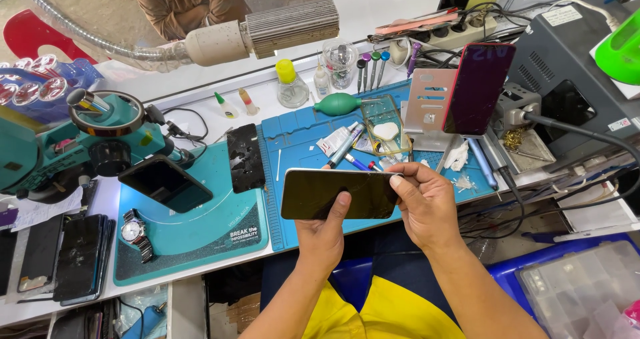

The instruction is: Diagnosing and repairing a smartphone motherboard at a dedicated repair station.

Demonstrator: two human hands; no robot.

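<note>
Both hands grip a dark smartphone (339, 194) above the blue work mat (300, 132).
Left hand (325, 236) clasps its lower edge; right hand (427, 202) pinches its right end.

Bright, even daylight fills the bench, strongest behind the blue work mat (300, 129), where the white counter nearly washes out. Shadows stay soft. Straight edges bow away from the mat toward the corners. Focus is sharp throughout.

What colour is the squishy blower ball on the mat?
The blower ball is green, clearest in the head view.
</note>
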